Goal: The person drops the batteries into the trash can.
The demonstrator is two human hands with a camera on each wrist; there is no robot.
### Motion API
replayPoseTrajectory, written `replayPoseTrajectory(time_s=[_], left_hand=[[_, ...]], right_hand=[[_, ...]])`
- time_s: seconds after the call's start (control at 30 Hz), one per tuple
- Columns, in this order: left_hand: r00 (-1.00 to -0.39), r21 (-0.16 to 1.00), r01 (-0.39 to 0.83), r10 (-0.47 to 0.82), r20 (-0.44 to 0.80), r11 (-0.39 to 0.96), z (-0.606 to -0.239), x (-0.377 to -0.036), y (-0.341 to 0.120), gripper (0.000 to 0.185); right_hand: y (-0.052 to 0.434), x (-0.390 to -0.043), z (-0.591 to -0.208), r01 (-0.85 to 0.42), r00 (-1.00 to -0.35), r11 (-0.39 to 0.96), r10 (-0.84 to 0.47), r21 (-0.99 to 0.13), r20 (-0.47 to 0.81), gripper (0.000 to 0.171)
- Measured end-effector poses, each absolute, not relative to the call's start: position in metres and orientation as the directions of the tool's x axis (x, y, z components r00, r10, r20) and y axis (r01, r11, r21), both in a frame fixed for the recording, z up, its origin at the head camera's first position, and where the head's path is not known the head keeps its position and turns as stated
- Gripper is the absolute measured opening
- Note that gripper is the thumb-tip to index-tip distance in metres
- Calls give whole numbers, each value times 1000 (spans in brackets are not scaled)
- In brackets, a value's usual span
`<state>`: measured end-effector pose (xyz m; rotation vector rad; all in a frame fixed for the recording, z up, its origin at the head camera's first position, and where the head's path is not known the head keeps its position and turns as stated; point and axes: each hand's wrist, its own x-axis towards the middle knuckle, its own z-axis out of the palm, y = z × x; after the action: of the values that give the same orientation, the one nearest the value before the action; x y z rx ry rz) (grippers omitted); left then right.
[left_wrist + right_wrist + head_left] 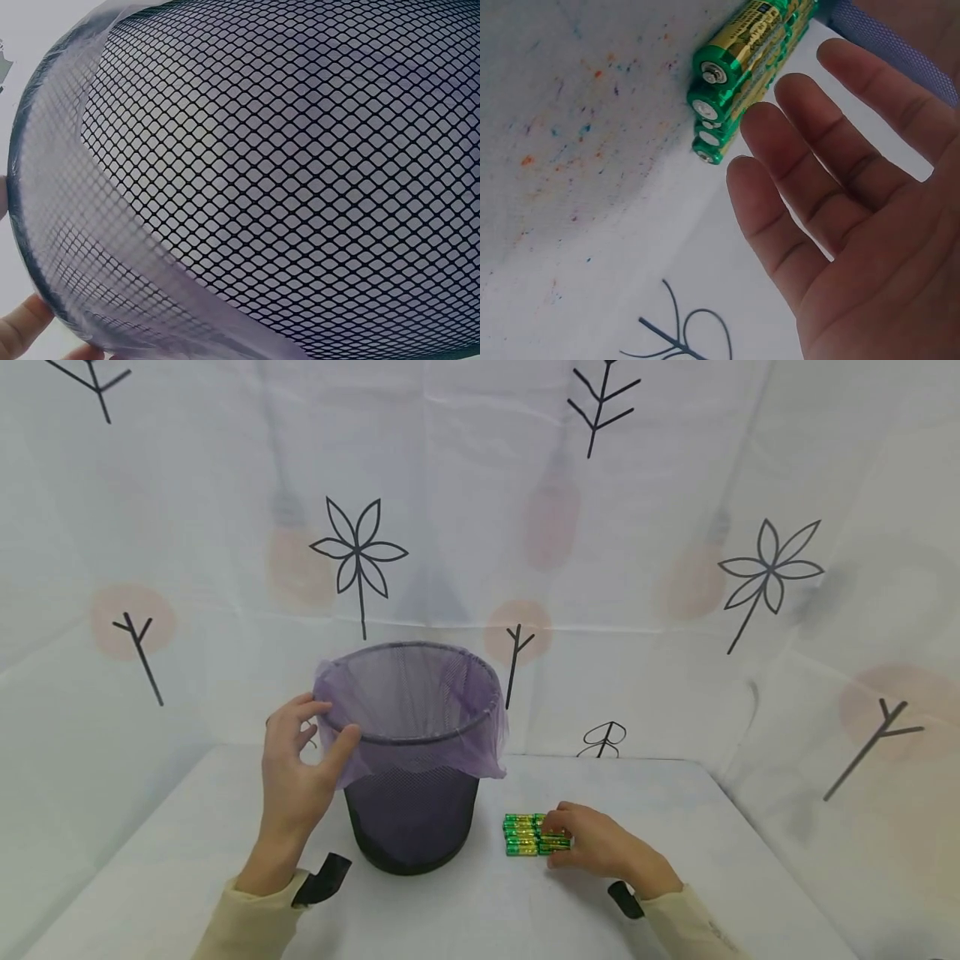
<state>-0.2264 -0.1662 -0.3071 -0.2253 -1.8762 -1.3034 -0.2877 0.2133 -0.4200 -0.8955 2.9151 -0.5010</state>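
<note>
A black mesh wastebasket [411,822] stands upright on the table, lined with a thin purple bag [423,758] folded over its rim. My left hand [303,772] holds the rim at the left, with fingertips and thumb on the bag-covered edge. In the left wrist view, fingertips [24,326] show at the rim, beside the basket's mesh [300,172]. Green-and-gold batteries [521,835] lie side by side to the right of the basket. Over their right end is my right hand [596,843]; in the right wrist view its fingers are extended beside the batteries [739,52], gripping none.
The white tabletop [510,914] carries the basket and batteries. Behind and at both sides hangs a white cloth [450,568] printed with black plant drawings and pink spots. Small coloured specks [585,127] mark the table surface in the right wrist view.
</note>
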Motion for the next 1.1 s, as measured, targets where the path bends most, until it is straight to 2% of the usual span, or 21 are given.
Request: replayPoseTrajectory(time_s=[0.27, 0.6, 0.9, 1.1], left_hand=[[-666, 715, 581, -277, 692, 389, -310, -230, -168, 42], [-633, 686, 615, -275, 723, 388, -294, -210, -154, 38], [-631, 684, 608, -277, 724, 402, -292, -207, -153, 38], [-634, 687, 599, -280, 721, 412, -293, -208, -153, 40]], right_hand=[[212, -290, -424, -519, -839, 797, -543, -308, 9, 34], [214, -289, -424, -510, -847, 804, -531, -305, 16, 34], [214, -288, -428, -528, -822, 762, -569, -376, 2, 32], [210, -285, -428, -483, -850, 789, -527, -379, -13, 34]])
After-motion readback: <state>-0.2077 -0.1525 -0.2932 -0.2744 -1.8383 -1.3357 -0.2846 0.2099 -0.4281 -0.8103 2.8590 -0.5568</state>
